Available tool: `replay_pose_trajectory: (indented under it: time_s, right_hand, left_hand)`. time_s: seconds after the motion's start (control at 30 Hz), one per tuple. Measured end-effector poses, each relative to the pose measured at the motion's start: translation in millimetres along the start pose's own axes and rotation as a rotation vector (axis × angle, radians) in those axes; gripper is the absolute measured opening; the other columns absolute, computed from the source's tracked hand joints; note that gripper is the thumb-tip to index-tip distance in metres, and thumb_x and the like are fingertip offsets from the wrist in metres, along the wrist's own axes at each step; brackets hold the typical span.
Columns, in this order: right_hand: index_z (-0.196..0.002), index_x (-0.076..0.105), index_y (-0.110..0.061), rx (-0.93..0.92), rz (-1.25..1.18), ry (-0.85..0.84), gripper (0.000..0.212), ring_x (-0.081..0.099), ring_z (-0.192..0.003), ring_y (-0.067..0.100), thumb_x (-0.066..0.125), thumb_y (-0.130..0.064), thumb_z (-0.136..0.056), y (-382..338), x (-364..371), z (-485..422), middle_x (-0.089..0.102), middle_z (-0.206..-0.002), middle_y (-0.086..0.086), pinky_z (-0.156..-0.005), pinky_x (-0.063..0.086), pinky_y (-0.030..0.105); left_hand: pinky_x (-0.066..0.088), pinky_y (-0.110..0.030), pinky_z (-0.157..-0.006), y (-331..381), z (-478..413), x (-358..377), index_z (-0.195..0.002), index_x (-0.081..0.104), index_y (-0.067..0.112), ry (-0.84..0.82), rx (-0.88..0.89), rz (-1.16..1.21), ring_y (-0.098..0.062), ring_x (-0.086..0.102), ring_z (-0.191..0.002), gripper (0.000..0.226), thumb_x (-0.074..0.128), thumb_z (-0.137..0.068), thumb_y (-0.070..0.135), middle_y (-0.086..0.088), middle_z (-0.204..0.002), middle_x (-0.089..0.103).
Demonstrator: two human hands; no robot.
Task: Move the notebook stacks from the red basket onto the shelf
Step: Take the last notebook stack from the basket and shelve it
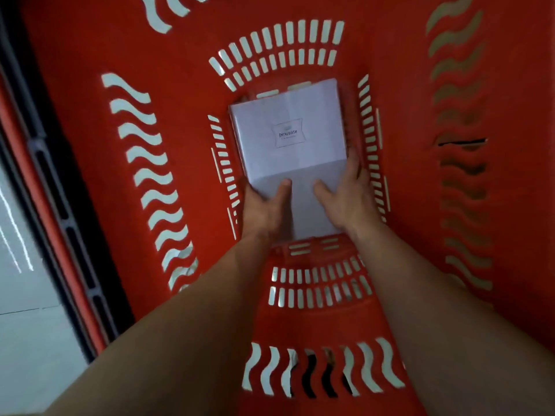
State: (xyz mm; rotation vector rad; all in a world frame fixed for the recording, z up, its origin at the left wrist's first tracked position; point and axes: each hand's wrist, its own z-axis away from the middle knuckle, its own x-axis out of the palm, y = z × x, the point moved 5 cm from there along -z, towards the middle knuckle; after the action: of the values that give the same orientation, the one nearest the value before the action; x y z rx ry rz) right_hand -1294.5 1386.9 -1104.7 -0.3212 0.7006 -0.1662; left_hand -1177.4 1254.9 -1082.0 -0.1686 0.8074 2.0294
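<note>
I look straight down into a deep red basket with slotted walls and floor. A pale lilac notebook stack, with a small printed label on its top cover, sits at the bottom in the middle. My left hand grips its near left corner, thumb on the near side face. My right hand holds the near right side, fingers wrapped along the right edge. Both forearms reach down into the basket. The shelf is out of view.
The basket's dark rim and handle run along the left, with pale floor beyond. The red walls close in on all sides around the stack.
</note>
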Motion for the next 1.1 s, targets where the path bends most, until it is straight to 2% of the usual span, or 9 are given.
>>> replay_pose_trajectory:
  time_s: [0.07, 0.13, 0.2, 0.3, 0.57, 0.77, 0.83, 0.93, 1.1]
  right_hand:
    - [-0.157, 0.009, -0.018, 0.016, -0.021, 0.015, 0.095, 0.038, -0.135, 0.042, 0.056, -0.060, -0.087, 4.5, 3.0, -0.2, 0.033, -0.153, 0.023, -0.111, 0.035, 0.051]
    - [-0.156, 0.013, -0.016, 0.021, -0.067, 0.038, 0.096, 0.042, -0.133, 0.041, 0.056, -0.062, -0.083, 4.8, 5.1, 1.0, 0.037, -0.151, 0.022, -0.110, 0.037, 0.051]
    - [-0.155, 0.017, -0.016, 0.035, -0.133, 0.056, 0.096, 0.043, -0.132, 0.040, 0.057, -0.061, -0.079, 3.6, 6.3, 2.5, 0.039, -0.149, 0.021, -0.109, 0.038, 0.051]
    - [-0.153, 0.017, -0.022, 0.066, -0.177, 0.043, 0.097, 0.043, -0.129, 0.041, 0.062, -0.061, -0.076, 3.9, 8.2, 4.0, 0.038, -0.145, 0.018, -0.107, 0.039, 0.052]
    - [-0.146, 0.024, -0.027, 0.098, -0.276, 0.037, 0.091, 0.051, -0.120, 0.038, 0.071, -0.060, -0.075, 2.4, -1.1, 0.1, 0.043, -0.136, 0.015, -0.102, 0.044, 0.054]
    - [-0.143, 0.027, -0.026, 0.094, -0.353, 0.019, 0.092, 0.056, -0.117, 0.033, 0.072, -0.063, -0.071, 1.7, -2.9, 0.1, 0.052, -0.133, 0.010, -0.098, 0.047, 0.047]
    - [-0.141, 0.029, -0.026, 0.104, -0.403, 0.007, 0.085, 0.059, -0.111, 0.028, 0.074, -0.057, -0.075, 1.4, -1.4, 1.4, 0.056, -0.126, 0.003, -0.089, 0.047, 0.039]
    - [-0.142, 0.030, -0.028, 0.108, -0.441, 0.020, 0.086, 0.058, -0.113, 0.026, 0.075, -0.057, -0.075, 0.8, -4.1, 3.1, 0.056, -0.129, 0.002, -0.092, 0.046, 0.038]
    - [-0.145, 0.032, -0.022, 0.078, -0.475, -0.011, 0.081, 0.054, -0.107, 0.016, 0.077, -0.047, -0.082, -1.8, -18.5, 9.1, 0.052, -0.121, -0.006, -0.079, 0.040, 0.023]
  left_hand:
    - [0.041, -0.030, -0.097, -5.0, -0.9, 2.6, -0.146, 0.041, 0.017, 0.004, -0.041, 0.055, -0.021, 0.053, -0.127, 0.068, 0.073, -0.090, 0.036, -0.003, -0.138, 0.057]
    - [0.042, -0.032, -0.099, -7.2, -1.7, 5.7, -0.145, 0.041, 0.019, 0.018, -0.042, 0.067, -0.021, 0.055, -0.125, 0.069, 0.074, -0.088, 0.039, 0.000, -0.135, 0.058]
    - [0.043, -0.041, -0.108, -5.9, -3.2, 6.8, -0.144, 0.041, 0.022, 0.050, -0.037, 0.078, -0.022, 0.057, -0.123, 0.074, 0.077, -0.083, 0.044, 0.003, -0.128, 0.060]
    - [0.047, -0.052, -0.106, -7.8, -4.9, 6.3, -0.140, 0.043, 0.023, 0.075, -0.113, 0.116, -0.024, 0.059, -0.116, 0.072, 0.078, -0.081, 0.045, 0.006, -0.116, 0.058]
    - [0.052, -0.040, -0.090, -2.9, 1.6, 1.0, -0.118, 0.041, 0.023, 0.019, -0.142, 0.110, -0.017, 0.056, -0.098, 0.049, 0.076, -0.085, 0.032, 0.014, -0.094, 0.051]
    - [0.051, -0.042, -0.096, 6.6, -0.7, -9.1, -0.127, 0.042, 0.018, -0.034, -0.103, 0.059, -0.022, 0.057, -0.103, 0.053, 0.074, -0.087, 0.030, 0.008, -0.099, 0.054]
    - [0.052, -0.039, -0.090, 8.1, 0.5, -10.4, -0.121, 0.041, 0.023, -0.053, -0.079, 0.061, -0.018, 0.060, -0.100, 0.047, 0.074, -0.088, 0.027, 0.012, -0.097, 0.054]
    - [0.052, -0.033, -0.083, 12.1, 4.4, -11.3, -0.130, 0.046, 0.021, -0.077, -0.010, 0.058, -0.005, 0.059, -0.091, 0.050, 0.074, -0.088, 0.027, 0.014, -0.101, 0.057]
    - [0.056, -0.031, -0.082, 19.7, 13.7, -17.2, -0.143, 0.041, 0.023, -0.103, 0.057, -0.003, -0.017, 0.061, -0.112, 0.073, 0.077, -0.084, 0.043, 0.002, -0.128, 0.061]
